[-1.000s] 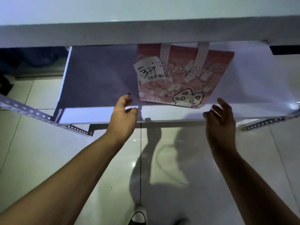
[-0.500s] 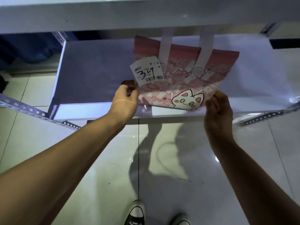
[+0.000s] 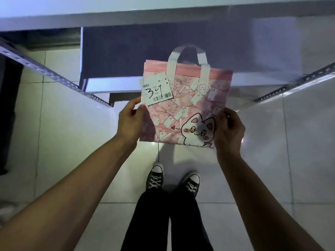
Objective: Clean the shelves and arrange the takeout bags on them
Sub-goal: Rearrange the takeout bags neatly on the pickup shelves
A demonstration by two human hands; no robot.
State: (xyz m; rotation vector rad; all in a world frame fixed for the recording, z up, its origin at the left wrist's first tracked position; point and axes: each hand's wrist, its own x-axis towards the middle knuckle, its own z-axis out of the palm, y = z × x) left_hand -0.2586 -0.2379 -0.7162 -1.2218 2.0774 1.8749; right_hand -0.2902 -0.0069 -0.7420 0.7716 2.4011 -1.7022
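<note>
Both hands' grip has pulled the takeout bag [image 3: 184, 105] off the shelf [image 3: 112, 51].

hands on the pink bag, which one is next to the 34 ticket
The left hand, pinching the pink bag at the edge just below the 34 ticket. The right hand grips the opposite edge, beside the cat drawing.

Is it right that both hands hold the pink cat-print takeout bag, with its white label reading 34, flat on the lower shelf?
Not quite. In the head view the pink cat-print takeout bag is lifted off the lower shelf, held by left hand and right hand; white label reads 34.
</note>
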